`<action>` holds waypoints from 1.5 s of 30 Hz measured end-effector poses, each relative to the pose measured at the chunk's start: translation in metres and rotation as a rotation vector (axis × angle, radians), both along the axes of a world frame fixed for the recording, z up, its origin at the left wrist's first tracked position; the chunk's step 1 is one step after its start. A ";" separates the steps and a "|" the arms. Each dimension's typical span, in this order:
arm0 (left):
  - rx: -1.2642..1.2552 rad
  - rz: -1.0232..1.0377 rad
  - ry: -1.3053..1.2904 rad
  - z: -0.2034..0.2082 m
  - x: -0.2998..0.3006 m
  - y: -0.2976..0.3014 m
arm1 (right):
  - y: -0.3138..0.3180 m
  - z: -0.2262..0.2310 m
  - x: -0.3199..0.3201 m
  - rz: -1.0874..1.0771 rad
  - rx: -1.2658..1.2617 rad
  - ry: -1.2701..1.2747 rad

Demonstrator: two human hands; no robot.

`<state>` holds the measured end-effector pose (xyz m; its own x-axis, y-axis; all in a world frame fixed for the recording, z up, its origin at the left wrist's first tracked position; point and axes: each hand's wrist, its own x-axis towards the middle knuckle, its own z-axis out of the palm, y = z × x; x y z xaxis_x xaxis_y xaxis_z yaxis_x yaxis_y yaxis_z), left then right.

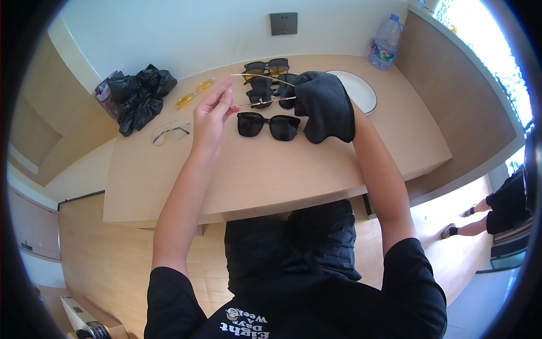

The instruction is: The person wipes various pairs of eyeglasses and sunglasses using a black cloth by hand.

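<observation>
My left hand pinches one thin metal temple of a pair of glasses held above the table. The other temple reaches out at the far side. A dark grey cloth drapes over my right hand and wraps the front of these glasses. The fingers of that hand, the lenses and most of the frame are hidden by the cloth. Just below the held glasses lie black sunglasses on the tabletop. Behind them several more dark pairs lie in a column, with yellow-tinted glasses at the far end.
On the light wooden table, yellow glasses and thin-framed clear glasses lie left. A black plastic bag sits far left. A white plate and a plastic bottle stand right, beside a raised wooden panel. Another person's legs show at right.
</observation>
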<state>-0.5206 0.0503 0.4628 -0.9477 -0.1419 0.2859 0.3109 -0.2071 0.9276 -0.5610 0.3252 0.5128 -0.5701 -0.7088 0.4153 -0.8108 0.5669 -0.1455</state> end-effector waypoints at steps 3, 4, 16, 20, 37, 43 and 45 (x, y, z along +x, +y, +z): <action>-0.039 -0.054 -0.019 -0.003 -0.003 -0.004 | 0.000 -0.001 0.001 0.038 -0.078 0.113; -0.049 -0.072 -0.021 -0.005 -0.004 -0.005 | -0.001 -0.001 0.001 0.036 -0.077 0.125; 0.258 -0.461 -0.249 0.005 0.003 0.000 | 0.003 0.004 0.003 -0.019 -0.133 -0.017; 0.204 -0.402 -0.217 -0.005 0.002 0.002 | -0.002 0.000 0.006 0.039 -0.218 -0.012; -0.153 -0.239 -0.113 -0.012 -0.001 0.022 | -0.046 -0.038 0.000 0.168 -0.332 0.288; -0.234 -0.273 -0.119 -0.007 0.004 0.021 | -0.052 -0.013 0.021 -0.110 -0.146 0.123; -0.215 -0.276 -0.122 -0.008 0.004 0.020 | -0.047 -0.012 0.018 -0.084 -0.198 0.137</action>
